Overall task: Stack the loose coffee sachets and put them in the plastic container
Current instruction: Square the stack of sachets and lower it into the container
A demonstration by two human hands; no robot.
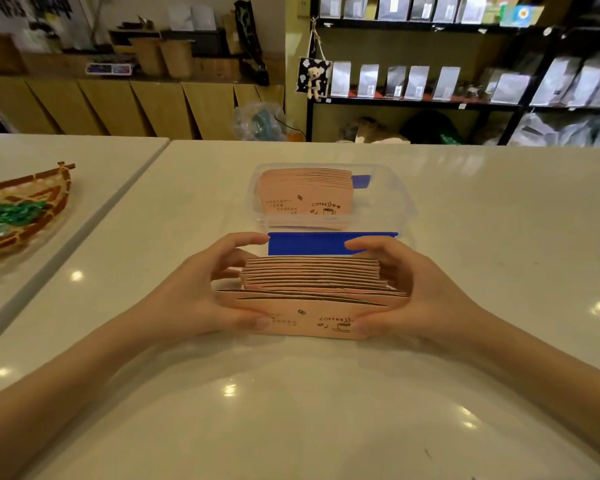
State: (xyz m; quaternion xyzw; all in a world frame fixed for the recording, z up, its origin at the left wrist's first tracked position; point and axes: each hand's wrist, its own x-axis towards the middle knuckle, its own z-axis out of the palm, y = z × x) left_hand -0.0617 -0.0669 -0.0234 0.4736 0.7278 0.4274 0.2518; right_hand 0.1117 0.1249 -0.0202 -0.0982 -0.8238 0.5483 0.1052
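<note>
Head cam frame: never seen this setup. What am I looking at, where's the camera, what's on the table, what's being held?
There is no robot here. A person wears one wide-angle camera on the head, looking forward and down, so the two bare arms come in from the bottom. The left hand and right hand squeeze a bundle of pink coffee sachets standing on edge on the white table. Just beyond it lies a blue rectangle, and past that a clear plastic container already holding a row of the same sachets. A woven basket sits on the next table to the left. Shelves of pouches fill the background.
</note>
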